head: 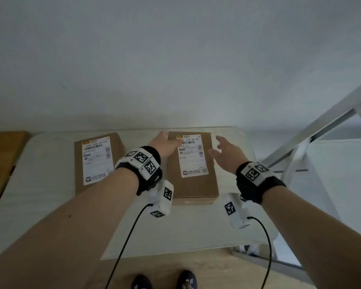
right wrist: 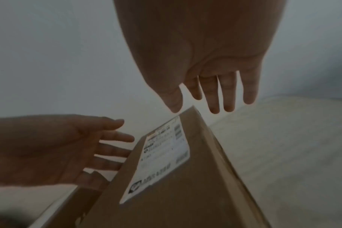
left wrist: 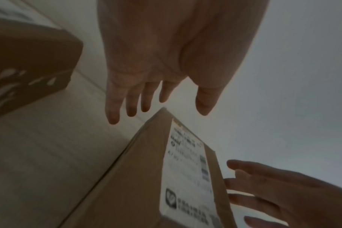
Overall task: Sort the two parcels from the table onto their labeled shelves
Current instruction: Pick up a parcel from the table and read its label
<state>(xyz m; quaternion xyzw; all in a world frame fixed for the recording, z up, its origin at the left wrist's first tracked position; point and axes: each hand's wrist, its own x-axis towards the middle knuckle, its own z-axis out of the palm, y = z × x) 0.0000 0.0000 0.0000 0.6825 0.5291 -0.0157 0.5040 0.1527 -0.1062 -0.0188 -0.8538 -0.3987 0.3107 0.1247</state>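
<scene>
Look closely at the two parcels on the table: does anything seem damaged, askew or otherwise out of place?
Nothing stands out. Both the left parcel and the right parcel lie flat on the table, labels up, roughly parallel, with no visible tears or dents. The left hand and right hand are open either side of the right parcel.

Labeled parcel [left wrist: 146, 185] flat on worktop [left wrist: 49, 154]. Left hand [left wrist: 166, 61] above parcel's far corner, fingers straight, spread. Right hand [left wrist: 283, 192] beside parcel's right edge. Second parcel [left wrist: 29, 64] left of it.

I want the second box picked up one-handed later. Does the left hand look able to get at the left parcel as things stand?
Probably yes: the left parcel lies uncovered on the table, beside the left hand, which is open and holds nothing.
</scene>
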